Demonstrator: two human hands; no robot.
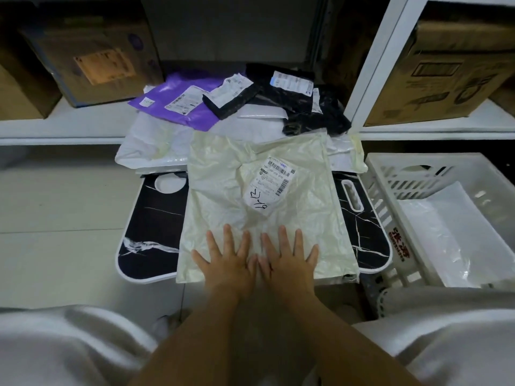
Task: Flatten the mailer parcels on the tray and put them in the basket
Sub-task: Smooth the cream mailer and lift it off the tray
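Both hands, left hand (225,257) and right hand (287,256), lie flat with fingers spread on the near edge of the cream mailer (256,196), which rests on the tray (152,218). Risk: uneven pressure leaves creases beyond the fingertips; the mailer may slide toward the basket (395,179) to the right.

Crinkled glossy cream plastic mailer (250,196) lies on a smooth, black marble-patterned tray (150,227).
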